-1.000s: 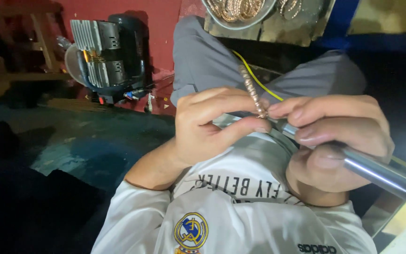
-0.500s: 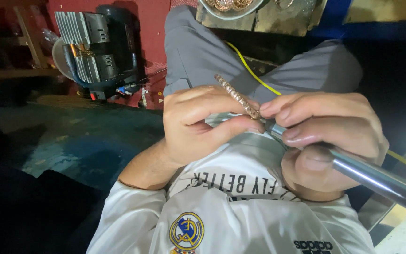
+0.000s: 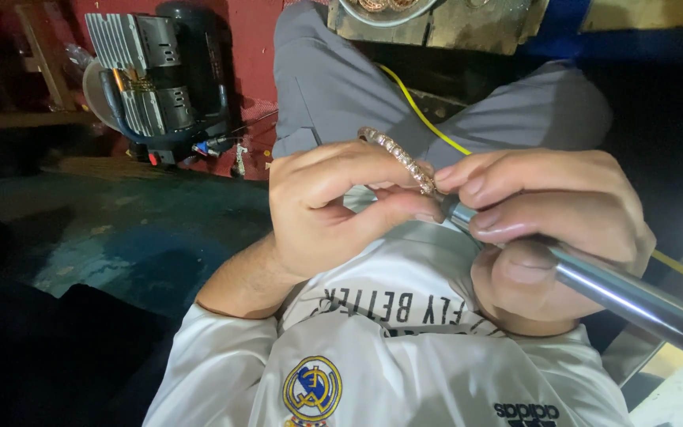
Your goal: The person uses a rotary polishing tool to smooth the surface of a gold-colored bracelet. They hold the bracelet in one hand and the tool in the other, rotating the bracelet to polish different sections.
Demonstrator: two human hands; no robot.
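Observation:
My left hand pinches a thin rose-gold bracelet set with small stones, which arcs up over my fingers. My right hand grips a long shiny metal rod that runs off to the lower right. The rod's tip meets the bracelet between the fingertips of both hands. Both hands hover over my lap, above my white shirt and grey trousers.
A black and silver motor machine stands on the floor at upper left against a red wall. A yellow cable crosses my leg. A worn wooden bench with a bowl of metal rings lies ahead.
The view has shifted slightly, so the hands sit a little lower and more to the right. The bracelet now stands out more above my left fingers. The grip is unchanged.

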